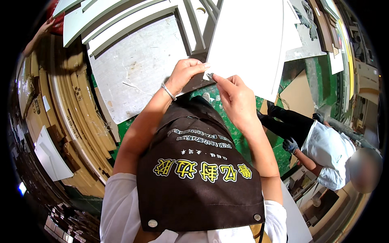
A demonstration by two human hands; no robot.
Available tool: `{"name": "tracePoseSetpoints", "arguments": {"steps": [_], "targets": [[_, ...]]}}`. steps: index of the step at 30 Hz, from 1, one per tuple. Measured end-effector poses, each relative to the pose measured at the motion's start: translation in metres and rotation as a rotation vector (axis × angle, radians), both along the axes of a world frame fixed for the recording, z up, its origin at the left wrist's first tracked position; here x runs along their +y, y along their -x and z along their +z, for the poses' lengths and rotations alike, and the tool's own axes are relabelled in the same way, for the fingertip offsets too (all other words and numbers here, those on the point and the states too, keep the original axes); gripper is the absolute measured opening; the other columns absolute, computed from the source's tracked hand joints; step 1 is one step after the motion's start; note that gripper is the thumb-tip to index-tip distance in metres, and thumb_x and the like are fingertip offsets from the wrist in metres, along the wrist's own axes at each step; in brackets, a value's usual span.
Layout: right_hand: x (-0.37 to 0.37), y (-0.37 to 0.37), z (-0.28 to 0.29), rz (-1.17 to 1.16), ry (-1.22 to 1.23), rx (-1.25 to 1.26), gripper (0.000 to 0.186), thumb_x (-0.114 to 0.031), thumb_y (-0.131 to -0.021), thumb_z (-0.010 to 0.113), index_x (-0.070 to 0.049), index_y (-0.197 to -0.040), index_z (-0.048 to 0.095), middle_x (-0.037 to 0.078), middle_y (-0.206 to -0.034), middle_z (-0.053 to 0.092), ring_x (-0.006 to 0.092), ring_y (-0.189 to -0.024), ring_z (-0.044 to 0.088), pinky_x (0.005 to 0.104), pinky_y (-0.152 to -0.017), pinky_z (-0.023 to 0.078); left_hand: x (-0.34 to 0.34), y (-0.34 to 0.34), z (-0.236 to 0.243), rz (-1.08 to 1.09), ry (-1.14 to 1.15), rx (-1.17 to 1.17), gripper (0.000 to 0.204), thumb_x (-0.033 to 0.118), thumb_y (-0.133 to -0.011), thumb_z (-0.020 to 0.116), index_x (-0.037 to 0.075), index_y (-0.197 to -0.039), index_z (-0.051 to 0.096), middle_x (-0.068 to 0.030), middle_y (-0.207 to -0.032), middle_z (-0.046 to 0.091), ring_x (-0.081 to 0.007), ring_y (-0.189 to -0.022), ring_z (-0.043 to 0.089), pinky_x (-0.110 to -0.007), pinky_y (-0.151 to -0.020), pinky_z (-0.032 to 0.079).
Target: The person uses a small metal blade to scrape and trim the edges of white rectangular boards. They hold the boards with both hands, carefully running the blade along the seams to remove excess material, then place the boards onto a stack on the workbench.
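Note:
A large white panel (247, 44) lies ahead of me, its near corner reaching toward my body. My left hand (185, 75), with a bracelet at the wrist, has its thumb and fingers closed on that corner. Just to the right of it, my right hand (236, 95) pinches a small, flat, dark grey piece (210, 76) between thumb and fingertips. This piece rests against the panel's near edge; its kind is too small to tell. Both hands are close together above my dark brown apron (198, 170).
A worn grey table top (137, 69) carries several white strips and frames (121, 24). Cardboard-wrapped boards (69, 121) stack at left, where another person's hand (44, 28) shows. At right, a person in a light shirt (328, 150) works on the green floor. Grey gloves (310, 20) lie far right.

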State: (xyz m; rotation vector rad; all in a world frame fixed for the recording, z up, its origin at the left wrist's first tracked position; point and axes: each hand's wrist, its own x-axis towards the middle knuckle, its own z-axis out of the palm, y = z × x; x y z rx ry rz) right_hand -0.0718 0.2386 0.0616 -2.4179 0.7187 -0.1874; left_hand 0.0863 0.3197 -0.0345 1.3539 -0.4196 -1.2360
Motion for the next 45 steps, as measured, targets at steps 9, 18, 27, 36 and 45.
{"name": "tracePoseSetpoints", "arguments": {"steps": [9, 18, 27, 36, 45], "targets": [[0.019, -0.006, 0.004, 0.087, 0.103, 0.087, 0.025, -0.008, -0.081, 0.061, -0.01, -0.105, 0.066, 0.011, -0.076, 0.057, 0.0303, -0.063, 0.06, 0.0409, -0.056, 0.049, 0.0, -0.001, 0.003, -0.009, 0.011, 0.016, 0.031, 0.03, -0.084, 0.066, 0.01, -0.062, 0.057, 0.0066, -0.057, 0.043, -0.0045, -0.054, 0.035, -0.021, -0.051, 0.027], [0.013, 0.002, 0.018, -0.097, -0.059, 0.114, 0.023, -0.008, -0.083, 0.061, -0.009, -0.106, 0.067, 0.011, -0.078, 0.059, 0.0285, -0.066, 0.061, 0.0379, -0.059, 0.049, 0.0, -0.001, 0.001, -0.017, 0.011, 0.012, 0.031, 0.032, -0.084, 0.066, 0.011, -0.063, 0.058, 0.0075, -0.056, 0.041, -0.0043, -0.054, 0.035, -0.022, -0.051, 0.027], [0.018, -0.005, 0.009, -0.118, 0.079, 0.059, 0.024, -0.008, -0.082, 0.062, -0.009, -0.106, 0.067, 0.011, -0.078, 0.059, 0.0294, -0.063, 0.061, 0.0386, -0.057, 0.049, -0.001, -0.003, -0.001, -0.035, 0.028, 0.009, 0.031, 0.032, -0.083, 0.067, 0.011, -0.062, 0.057, 0.0071, -0.056, 0.043, -0.0049, -0.055, 0.036, -0.022, -0.052, 0.029], [0.034, -0.009, 0.008, -0.12, 0.154, 0.129, 0.029, -0.002, -0.08, 0.061, -0.01, -0.108, 0.067, 0.011, -0.079, 0.06, 0.0283, -0.066, 0.062, 0.0376, -0.058, 0.049, -0.001, -0.005, 0.003, -0.042, 0.011, 0.014, 0.031, 0.03, -0.082, 0.067, 0.011, -0.061, 0.057, 0.007, -0.056, 0.043, -0.0045, -0.055, 0.037, -0.021, -0.052, 0.028], [0.046, 0.001, 0.006, -0.195, -0.227, -0.017, 0.021, -0.007, -0.084, 0.061, -0.008, -0.105, 0.067, 0.011, -0.077, 0.058, 0.0274, -0.064, 0.061, 0.0365, -0.059, 0.049, -0.003, -0.012, 0.011, -0.132, 0.004, 0.061, 0.029, 0.025, -0.084, 0.065, 0.01, -0.062, 0.055, 0.009, -0.059, 0.042, -0.002, -0.057, 0.036, -0.021, -0.052, 0.027]]}}
